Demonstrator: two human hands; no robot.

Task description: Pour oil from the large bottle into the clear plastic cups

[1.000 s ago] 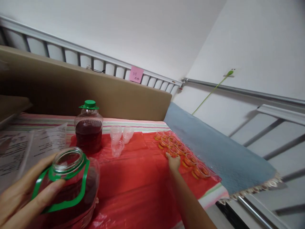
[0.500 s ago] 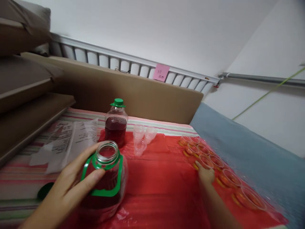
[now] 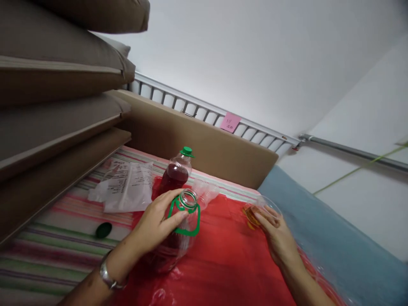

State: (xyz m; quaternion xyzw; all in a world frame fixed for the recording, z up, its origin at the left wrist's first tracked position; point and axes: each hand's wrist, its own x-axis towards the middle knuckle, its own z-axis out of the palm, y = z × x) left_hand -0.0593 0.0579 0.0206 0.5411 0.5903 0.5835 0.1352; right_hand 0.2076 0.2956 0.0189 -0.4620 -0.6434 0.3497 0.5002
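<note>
My left hand (image 3: 161, 219) is wrapped around the shoulder of an uncapped clear jug (image 3: 183, 242), just under its neck. Dark red liquid shows inside, and a green handle ring hangs at the neck. In my right hand (image 3: 280, 233) is a clear plastic cup (image 3: 250, 216) with amber liquid in it, tilted above the red plastic sheet (image 3: 219, 255). Behind the jug stands a second bottle (image 3: 175, 174) of dark red liquid with its green cap on. Several clear cups (image 3: 205, 193) are beside it, partly hidden by the jug.
A dark green cap (image 3: 103, 230) lies on the striped cloth (image 3: 63, 250) at left, near printed plastic bags (image 3: 129, 185). Stacked brown cushions (image 3: 63, 106) rise on the left. A brown board (image 3: 197, 140) and a radiator (image 3: 178, 104) with a pink note (image 3: 230, 122) stand behind.
My right hand has lifted an amber cup from the row at the right edge. My left hand stays on the jug. The view has turned, shifting things rightward.
</note>
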